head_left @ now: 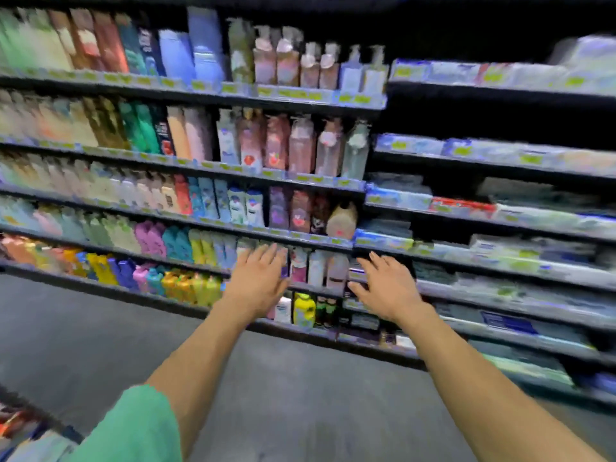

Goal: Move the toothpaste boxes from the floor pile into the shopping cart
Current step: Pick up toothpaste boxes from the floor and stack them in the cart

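Before the stocked shelves [200, 208], left hand [258, 278] and right hand [383, 288] reach forward, fingers spread, holding nothing. Neither floor pile nor cart is in view (blur hides much). Toothpaste boxes should be light, stiff cardboard; grip the long sides.

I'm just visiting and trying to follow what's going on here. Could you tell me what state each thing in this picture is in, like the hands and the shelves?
left hand: open, fingers straight, held out, holding nothing
right hand: open, fingers spread, held out, holding nothing
shelves: stocked with upright bottles, blurred
boxed goods: lying flat on the right-hand shelves
floor: grey, no box pile in view
green sleeve: covers the left upper arm
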Tool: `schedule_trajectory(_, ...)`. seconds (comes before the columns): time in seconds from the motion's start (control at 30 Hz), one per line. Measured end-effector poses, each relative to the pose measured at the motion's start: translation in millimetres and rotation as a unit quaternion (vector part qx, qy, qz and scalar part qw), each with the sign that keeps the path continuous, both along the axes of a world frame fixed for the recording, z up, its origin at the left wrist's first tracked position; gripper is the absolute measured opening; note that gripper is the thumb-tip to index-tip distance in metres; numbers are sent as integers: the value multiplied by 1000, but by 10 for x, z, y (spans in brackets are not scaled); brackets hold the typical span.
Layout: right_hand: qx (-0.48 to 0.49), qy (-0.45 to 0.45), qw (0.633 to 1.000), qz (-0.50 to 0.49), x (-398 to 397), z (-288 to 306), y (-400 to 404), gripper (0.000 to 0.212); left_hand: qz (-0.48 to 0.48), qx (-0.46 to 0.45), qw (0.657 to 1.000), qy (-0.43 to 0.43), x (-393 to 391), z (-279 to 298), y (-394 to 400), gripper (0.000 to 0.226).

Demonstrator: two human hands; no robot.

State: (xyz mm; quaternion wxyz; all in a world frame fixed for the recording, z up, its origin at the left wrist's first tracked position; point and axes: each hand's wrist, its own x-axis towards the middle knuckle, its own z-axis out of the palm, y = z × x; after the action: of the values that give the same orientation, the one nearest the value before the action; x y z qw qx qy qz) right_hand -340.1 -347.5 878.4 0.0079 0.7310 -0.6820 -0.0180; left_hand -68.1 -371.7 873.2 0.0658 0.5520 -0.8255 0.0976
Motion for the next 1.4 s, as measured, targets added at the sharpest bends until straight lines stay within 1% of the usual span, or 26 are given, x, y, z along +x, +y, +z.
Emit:
schedule_trajectory(0.2,0,-12,986,-165,-2142,-134,805,73,-149,9,989,-4,-2223,-45,-111,68)
schedule_trajectory(0.3,-11,-27,965,-259,-3062,-210,1413,69,-220,30,975,-6,-3326,-149,-13,67)
schedule_trajectory(0.37,-7,-41,945,-325,-3573,-292,1883,69,-276,45,960,-6,-4018,-237,115,66)
schedule_trajectory(0.5,9,-54,894,-444,-4339,-474,2757,70,-393,46,918,-23,-5203,-446,502,65)
schedule_trajectory(0.7,37,-82,816,-571,-4978,-838,3634,75,-503,82,859,-51,-6541,-796,926,66)
schedule_trajectory(0.83,43,-92,775,-624,-5356,-1066,3793,73,-556,93,823,-70,-7313,-1058,965,67)
schedule_trajectory(0.93,54,-99,750,-651,-5687,-1228,3694,72,-583,99,800,-103,-7902,-1250,837,69)
schedule_trajectory(1.1,85,-130,704,-693,-6248,-1609,3425,74,-616,142,765,-124,-8812,-1679,606,69)
schedule_trajectory(1.17,95,-153,684,-707,-6461,-1820,3340,74,-632,147,749,-136,-9133,-1923,540,69)
schedule_trajectory(1.27,98,-180,658,-725,-6789,-2231,3270,73,-639,169,735,-149,-9577,-2375,521,78)
schedule_trajectory(1.33,91,-199,640,-736,-6978,-2594,3261,69,-642,189,730,-135,-9812,-2809,529,70)
schedule_trajectory(1.4,83,-215,621,-749,-7163,-3070,3284,67,-647,196,722,-150,-10020,-3344,554,65)
